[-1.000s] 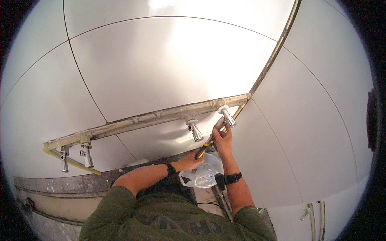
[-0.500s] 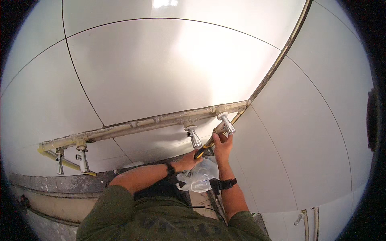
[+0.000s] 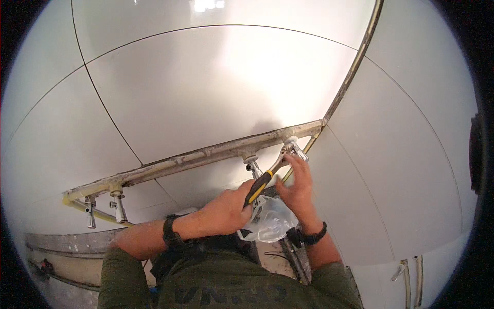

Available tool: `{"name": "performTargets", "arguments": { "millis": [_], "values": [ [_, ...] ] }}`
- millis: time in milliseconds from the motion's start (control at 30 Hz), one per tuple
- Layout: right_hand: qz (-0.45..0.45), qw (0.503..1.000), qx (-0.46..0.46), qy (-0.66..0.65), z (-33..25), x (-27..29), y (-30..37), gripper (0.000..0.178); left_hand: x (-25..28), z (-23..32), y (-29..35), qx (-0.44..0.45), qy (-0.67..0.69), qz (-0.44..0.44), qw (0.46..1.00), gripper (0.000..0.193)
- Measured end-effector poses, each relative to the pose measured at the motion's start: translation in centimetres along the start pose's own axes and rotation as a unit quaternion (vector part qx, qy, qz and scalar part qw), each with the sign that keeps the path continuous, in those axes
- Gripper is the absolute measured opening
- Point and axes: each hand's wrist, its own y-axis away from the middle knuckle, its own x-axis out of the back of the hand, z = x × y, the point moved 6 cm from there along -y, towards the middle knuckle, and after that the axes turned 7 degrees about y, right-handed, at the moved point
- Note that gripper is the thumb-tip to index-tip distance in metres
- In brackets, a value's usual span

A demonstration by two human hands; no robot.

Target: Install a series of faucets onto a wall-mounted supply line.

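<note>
My left hand [image 3: 226,211] is wrapped round the black and yellow handle of an adjustable wrench [image 3: 265,180]. The metal jaws reach up to the rightmost chrome angle valve [image 3: 299,150] on the wall pipe. Beside the jaws is my right hand [image 3: 298,191], its thumb apart from the raised fingers. Those fingertips are at the wrench head and valve; whether they press on it I cannot tell. Just left of the wrench, a second chrome valve [image 3: 253,168] hangs from the pipe, partly hidden lower down. Under my hands lies a clear plastic bag [image 3: 271,219].
A pipe in a rough channel [image 3: 206,153] crosses the white tiled wall, and another channel [image 3: 351,69] climbs from the corner. Two more chrome valves [image 3: 119,208] hang at the left. At lower right, pipes [image 3: 407,286] stand along the right wall. A grey ledge [image 3: 72,241] runs below at left.
The wrench has risen from below the right valve to bring its jaws up to it. My left hand moved up with the handle. My right hand's fingers have spread from their earlier grip.
</note>
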Motion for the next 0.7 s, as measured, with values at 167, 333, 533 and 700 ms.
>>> {"name": "performTargets", "arguments": {
  "millis": [167,333,533,700],
  "values": [
    [-0.164,0.955,0.24,0.06,-1.1,-3.6,-1.3,0.044,-1.0,-2.2,0.1,-0.064,-0.09,0.024,0.994,0.056],
    [-0.188,0.936,0.293,0.047,-0.7,-4.8,-2.0,0.034,1.3,-1.7,-1.1,-0.072,-0.137,0.023,0.988,0.055],
    [-0.073,0.97,0.232,0.004,1.2,-4.4,-5.7,0.029,9.0,9.0,-2.3,-0.255,-0.206,0.218,0.919,0.046],
    [0.086,0.992,0.008,-0.087,5.2,-1.8,-8.1,0.016,12.2,9.6,1.4,-0.238,0.019,0.328,0.914,0.037]
  ]
}}
